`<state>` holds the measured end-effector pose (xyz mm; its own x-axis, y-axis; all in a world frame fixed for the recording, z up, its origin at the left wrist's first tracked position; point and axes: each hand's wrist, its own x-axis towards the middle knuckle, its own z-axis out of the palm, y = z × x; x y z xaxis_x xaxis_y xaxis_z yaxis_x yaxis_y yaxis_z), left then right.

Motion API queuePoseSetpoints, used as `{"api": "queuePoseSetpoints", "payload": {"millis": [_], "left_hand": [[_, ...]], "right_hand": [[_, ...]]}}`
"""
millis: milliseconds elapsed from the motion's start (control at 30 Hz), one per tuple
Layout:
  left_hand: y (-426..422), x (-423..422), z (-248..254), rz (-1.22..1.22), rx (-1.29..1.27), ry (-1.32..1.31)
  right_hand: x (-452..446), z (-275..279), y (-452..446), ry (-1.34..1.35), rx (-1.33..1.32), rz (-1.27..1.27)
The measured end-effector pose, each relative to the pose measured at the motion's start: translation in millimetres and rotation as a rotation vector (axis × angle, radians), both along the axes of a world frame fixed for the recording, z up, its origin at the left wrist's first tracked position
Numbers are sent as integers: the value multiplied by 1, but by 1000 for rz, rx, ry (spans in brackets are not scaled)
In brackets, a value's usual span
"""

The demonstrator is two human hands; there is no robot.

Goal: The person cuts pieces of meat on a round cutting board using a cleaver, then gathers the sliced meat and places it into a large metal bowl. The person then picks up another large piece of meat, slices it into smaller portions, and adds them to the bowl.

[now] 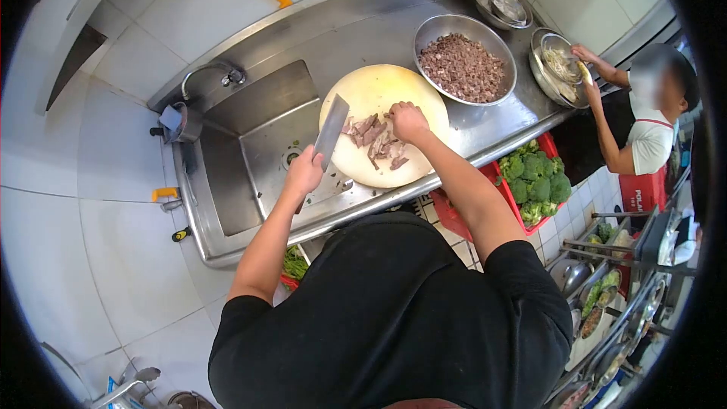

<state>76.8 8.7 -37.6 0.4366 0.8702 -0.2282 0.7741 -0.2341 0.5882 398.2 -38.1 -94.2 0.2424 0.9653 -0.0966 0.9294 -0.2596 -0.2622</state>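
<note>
My left hand (304,173) is closed round the handle of a cleaver (331,132), its broad blade tilted upward over the left side of a round cutting board (413,85). Strips of cooked-looking brown meat (371,133) lie loose across the middle of the board. On their right side is my right hand (408,122), fingers curled down and closed at the upper end of the strips. What sits under those fingertips is partly hidden, but meat shows right beside them. A steel bowl (510,76) of chopped brown meat (463,68) stands beyond the board.
A steel sink (219,193) with a tap (231,76) lies left of the board. Broccoli (536,178) fills a red crate (500,174) below the counter edge. On the right, a co-worker (644,121) handles food over stacked bowls (539,79). A rack (606,257) holds dishes.
</note>
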Motion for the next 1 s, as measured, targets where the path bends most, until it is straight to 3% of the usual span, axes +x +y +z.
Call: {"api": "queuePoseSetpoints", "payload": {"millis": [100, 200, 233, 333, 433, 533, 600, 667, 1000], "left_hand": [[-15, -14, 8, -28, 54, -38], [-43, -5, 44, -28, -257, -63], [-49, -4, 30, -126, -237, -102], [-68, 11, 5, -383, -346, -46], [-77, 29, -18, -424, -354, -5], [-65, 37, -24, -308, -304, -21], [-54, 42, -11, -333, -271, 59], [-48, 47, 2, -382, -215, 133], [-77, 40, 60, -512, -108, 284]], "right_hand": [[15, -6, -3, 345, 144, -212], [28, -15, -16, 804, 349, -411], [33, -9, -24, 952, 333, -449], [33, 9, -44, 973, 423, -439], [7, 25, -70, 757, 615, -374], [-28, 40, -104, 440, 727, -194], [-35, 12, -131, 246, 516, 43], [-52, 4, -151, 155, 446, 95], [-50, 1, -146, 175, 337, 104]]}}
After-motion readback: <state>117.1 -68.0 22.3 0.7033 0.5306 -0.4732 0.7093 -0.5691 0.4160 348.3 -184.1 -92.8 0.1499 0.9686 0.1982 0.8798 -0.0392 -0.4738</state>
